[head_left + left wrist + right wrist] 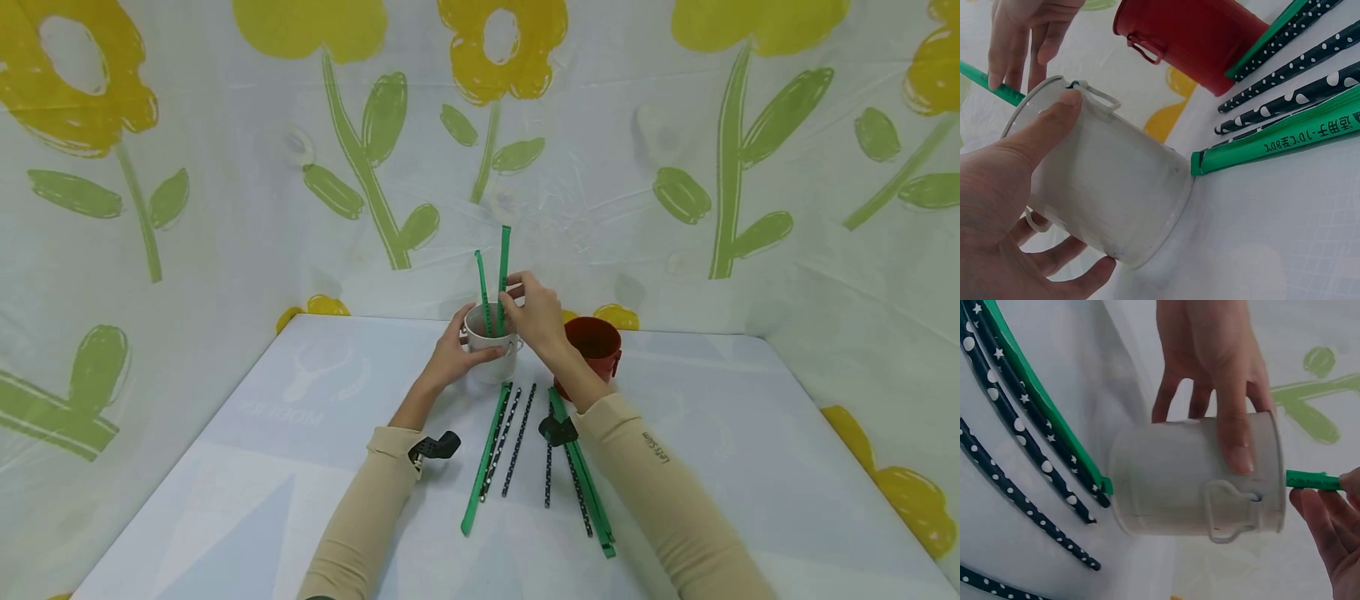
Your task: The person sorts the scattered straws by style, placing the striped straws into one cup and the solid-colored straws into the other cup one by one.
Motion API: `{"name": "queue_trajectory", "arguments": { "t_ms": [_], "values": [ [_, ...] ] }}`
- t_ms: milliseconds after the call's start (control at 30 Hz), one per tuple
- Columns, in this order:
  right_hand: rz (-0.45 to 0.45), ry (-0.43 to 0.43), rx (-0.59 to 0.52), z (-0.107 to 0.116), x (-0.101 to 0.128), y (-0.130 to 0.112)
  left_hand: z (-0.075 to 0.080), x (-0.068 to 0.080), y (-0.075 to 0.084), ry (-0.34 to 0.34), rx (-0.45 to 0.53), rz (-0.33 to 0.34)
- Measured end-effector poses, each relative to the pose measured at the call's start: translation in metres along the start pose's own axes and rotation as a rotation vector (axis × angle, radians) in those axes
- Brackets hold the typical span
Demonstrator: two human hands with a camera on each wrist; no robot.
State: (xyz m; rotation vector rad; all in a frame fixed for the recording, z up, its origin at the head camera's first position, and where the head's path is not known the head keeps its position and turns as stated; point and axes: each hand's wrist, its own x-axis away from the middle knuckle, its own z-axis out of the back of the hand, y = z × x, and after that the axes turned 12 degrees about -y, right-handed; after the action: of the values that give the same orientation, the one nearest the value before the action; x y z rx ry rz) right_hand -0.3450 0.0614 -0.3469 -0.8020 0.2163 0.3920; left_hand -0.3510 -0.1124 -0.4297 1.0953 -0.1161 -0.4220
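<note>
The white bucket [491, 350] stands upright on the table [240, 467], toward its far edge, with the left hand [453, 354] wrapped round its side, thumb up near the rim and fingers curled behind. Two green straws [493, 279] stand in the bucket and stick up well above its rim. The right hand [534, 310] is over the bucket's mouth, its fingertips pinching one of those green straws just above the rim. Just to the right of the bucket, behind the right forearm, stands a red bucket [596, 343], upright and near it. In front of the white bucket, closer to the person, more straws [517, 446] lie flat on the table in a loose fan, some green, some dark with white dots, one green end touching the bucket's base.
</note>
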Motion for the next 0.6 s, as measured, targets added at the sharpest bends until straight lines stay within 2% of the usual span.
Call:
{"name": "queue_trajectory", "arguments": {
  "t_ms": [600],
  "values": [
    [-0.055, -0.042, 0.002, -0.013, 0.004, 0.003, 0.000, 0.001, 0.002, 0.002, -0.010, -0.020]
  ]
}}
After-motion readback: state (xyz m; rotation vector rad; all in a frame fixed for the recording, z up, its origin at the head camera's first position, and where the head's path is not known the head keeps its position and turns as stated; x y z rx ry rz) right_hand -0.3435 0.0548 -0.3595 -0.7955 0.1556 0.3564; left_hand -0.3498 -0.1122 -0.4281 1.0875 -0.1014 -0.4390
